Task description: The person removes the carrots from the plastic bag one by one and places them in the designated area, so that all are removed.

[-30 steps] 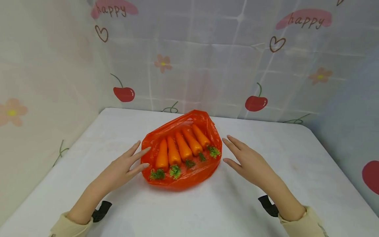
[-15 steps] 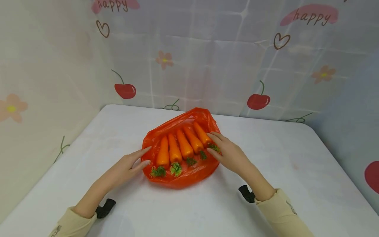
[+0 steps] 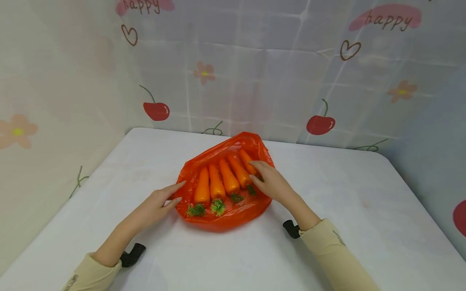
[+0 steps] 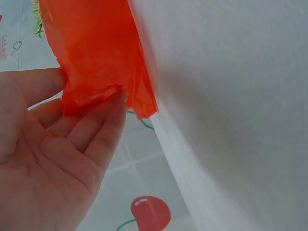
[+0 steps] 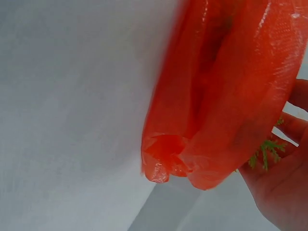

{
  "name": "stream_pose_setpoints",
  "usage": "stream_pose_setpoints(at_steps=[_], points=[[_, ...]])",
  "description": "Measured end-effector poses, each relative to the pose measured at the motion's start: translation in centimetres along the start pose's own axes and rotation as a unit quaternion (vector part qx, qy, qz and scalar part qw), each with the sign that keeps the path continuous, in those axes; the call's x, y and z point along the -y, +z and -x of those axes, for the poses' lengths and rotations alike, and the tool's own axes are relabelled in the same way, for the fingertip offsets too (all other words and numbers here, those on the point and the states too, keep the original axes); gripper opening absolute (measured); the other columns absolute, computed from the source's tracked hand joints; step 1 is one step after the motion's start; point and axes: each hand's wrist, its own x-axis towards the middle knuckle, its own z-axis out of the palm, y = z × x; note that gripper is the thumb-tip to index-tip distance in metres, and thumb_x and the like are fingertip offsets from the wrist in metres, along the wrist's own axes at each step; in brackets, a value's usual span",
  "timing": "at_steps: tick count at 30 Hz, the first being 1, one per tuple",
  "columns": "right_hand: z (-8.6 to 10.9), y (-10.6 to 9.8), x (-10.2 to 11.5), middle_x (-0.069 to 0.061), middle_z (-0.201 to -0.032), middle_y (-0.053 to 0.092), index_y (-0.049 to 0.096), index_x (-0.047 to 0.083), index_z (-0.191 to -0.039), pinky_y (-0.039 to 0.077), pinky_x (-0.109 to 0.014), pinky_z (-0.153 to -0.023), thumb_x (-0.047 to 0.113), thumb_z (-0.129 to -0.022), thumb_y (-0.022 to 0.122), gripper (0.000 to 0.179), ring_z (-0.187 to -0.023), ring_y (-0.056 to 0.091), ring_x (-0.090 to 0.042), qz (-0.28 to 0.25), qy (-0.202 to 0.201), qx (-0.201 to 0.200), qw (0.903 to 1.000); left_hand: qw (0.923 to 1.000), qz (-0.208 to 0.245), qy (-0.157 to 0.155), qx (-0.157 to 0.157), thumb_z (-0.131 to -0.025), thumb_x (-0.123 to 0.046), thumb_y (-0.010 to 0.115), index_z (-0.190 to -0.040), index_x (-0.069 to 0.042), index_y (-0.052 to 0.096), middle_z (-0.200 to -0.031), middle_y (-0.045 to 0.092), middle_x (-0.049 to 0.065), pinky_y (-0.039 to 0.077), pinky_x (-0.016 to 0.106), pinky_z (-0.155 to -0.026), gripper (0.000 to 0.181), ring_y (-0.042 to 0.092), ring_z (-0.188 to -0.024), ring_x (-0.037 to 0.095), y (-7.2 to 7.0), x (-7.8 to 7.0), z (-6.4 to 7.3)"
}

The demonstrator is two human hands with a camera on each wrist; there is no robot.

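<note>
Nearest me are my rolled beige sleeves, with a dark wrist piece showing below each forearm. My left hand is unclenched, its fingers loosely extended against the left edge of the orange-red plastic bag; the bag's edge lies between thumb and fingers. My right hand is over the bag's right side, thumb and forefinger on either side of the rightmost carrot near its leafy end — whether they pinch it, I cannot tell. A leafy green tuft shows by my right palm in that wrist's view.

Inside the bag, the other four carrots lie side by side with the rightmost one, leafy ends toward me, tips away. The bag rests on the white table. Beyond it hangs a pale sheet — printed with cherries, flowers, hearts and "happy".
</note>
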Motion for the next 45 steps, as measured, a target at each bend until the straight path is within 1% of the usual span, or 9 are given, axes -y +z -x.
stream_pose_setpoints(at_steps=[5, 8, 12, 18, 23, 29, 36, 41, 45], points=[[-0.4, 0.6, -0.5, -0.012, -0.128, 0.046, 0.045, 0.005, -0.129, 0.037, -0.043, -0.096, 0.019, -0.089, 0.055, 0.044, -0.116, 0.044, -0.027, -0.003, 0.02, -0.005, 0.9998, 0.9999, 0.002, 0.01, -0.011, -0.087, -0.008, 0.055, -0.132, 0.0, 0.039, -0.125, 0.049, 0.018, 0.045, 0.041, -0.086, 0.049, 0.054, -0.105, 0.027, 0.1, -0.3, 0.0], [-0.5, 0.9, -0.8, -0.014, -0.126, 0.046, 0.046, 0.004, -0.127, 0.037, -0.044, -0.096, 0.018, -0.088, 0.055, 0.043, -0.116, 0.044, -0.028, -0.006, 0.023, -0.01, 0.9997, 0.9996, 0.01, 0.011, -0.022, -0.086, -0.005, 0.056, -0.131, 0.0, 0.042, -0.123, 0.051, 0.019, 0.046, 0.04, -0.085, 0.047, 0.055, -0.105, 0.028, 0.1, -0.4, 0.0], [-0.7, 1.1, -1.1, -0.015, -0.126, 0.047, 0.048, 0.003, -0.126, 0.037, -0.044, -0.096, 0.018, -0.088, 0.056, 0.042, -0.115, 0.044, -0.028, -0.006, 0.033, -0.006, 0.9994, 0.9989, 0.025, 0.002, -0.039, -0.084, -0.002, 0.059, -0.128, -0.001, 0.046, -0.12, 0.053, 0.02, 0.048, 0.037, -0.082, 0.046, 0.055, -0.105, 0.029, 0.1, -0.4, 0.0], [-1.4, 1.4, -1.6, -0.016, -0.126, 0.047, 0.044, 0.003, -0.128, 0.037, -0.044, -0.096, 0.015, -0.086, 0.058, 0.046, -0.116, 0.044, -0.029, 0.0, 0.055, 0.008, 0.9985, 0.9961, 0.053, -0.01, -0.07, -0.08, 0.0, 0.063, -0.122, -0.002, 0.054, -0.114, 0.056, 0.021, 0.051, 0.03, -0.075, 0.043, 0.06, -0.096, 0.027, 0.3, 0.0, 0.0], [-2.0, 1.8, -1.9, -0.015, -0.122, 0.051, 0.045, 0.003, -0.128, 0.04, -0.044, -0.093, 0.016, -0.084, 0.062, 0.049, -0.111, 0.048, -0.029, 0.012, 0.074, -0.004, 0.9972, 0.9925, 0.078, -0.022, -0.092, -0.079, -0.001, 0.064, -0.118, -0.002, 0.057, -0.112, 0.057, 0.021, 0.052, 0.028, -0.071, 0.039, 0.063, -0.09, 0.026, 0.4, 0.1, 0.0], [-2.1, 2.0, -2.2, -0.013, -0.121, 0.053, 0.047, 0.005, -0.127, 0.041, -0.043, -0.092, 0.017, -0.081, 0.065, 0.05, -0.108, 0.05, -0.027, 0.004, 0.089, -0.025, 0.9957, 0.9921, 0.077, -0.023, -0.096, -0.079, -0.001, 0.064, -0.116, -0.002, 0.059, -0.11, 0.059, 0.02, 0.052, 0.028, -0.07, 0.038, 0.063, -0.089, 0.025, 0.4, 0.1, -0.1], [-1.9, 2.1, -3.1, -0.014, -0.12, 0.053, 0.049, 0.006, -0.125, 0.038, -0.046, -0.094, 0.017, -0.08, 0.067, 0.05, -0.108, 0.049, -0.03, -0.065, 0.095, -0.041, 0.9925, 0.9924, 0.078, -0.022, -0.092, -0.079, -0.001, 0.064, -0.116, -0.001, 0.059, -0.11, 0.059, 0.019, 0.052, 0.028, -0.07, 0.037, 0.063, -0.089, 0.025, 0.4, 0.2, -0.1], [-1.9, 2.1, -3.6, -0.015, -0.121, 0.053, 0.049, 0.006, -0.125, 0.038, -0.047, -0.094, 0.017, -0.08, 0.067, 0.05, -0.108, 0.048, -0.031, -0.086, 0.091, -0.045, 0.9912, 0.9929, 0.073, -0.019, -0.092, -0.079, 0.0, 0.063, -0.116, -0.002, 0.058, -0.11, 0.059, 0.019, 0.052, 0.028, -0.07, 0.037, 0.063, -0.09, 0.025, 0.3, 0.3, -0.1], [-2.0, 2.1, -4.0, -0.015, -0.12, 0.053, 0.05, 0.007, -0.125, 0.039, -0.047, -0.092, 0.015, -0.08, 0.066, 0.049, -0.107, 0.048, -0.032, -0.097, 0.1, -0.045, 0.9892, 0.9928, 0.075, -0.009, -0.092, -0.079, 0.002, 0.063, -0.116, 0.0, 0.058, -0.11, 0.059, 0.021, 0.052, 0.028, -0.07, 0.037, 0.063, -0.088, 0.025, 0.4, 0.4, -0.1]])
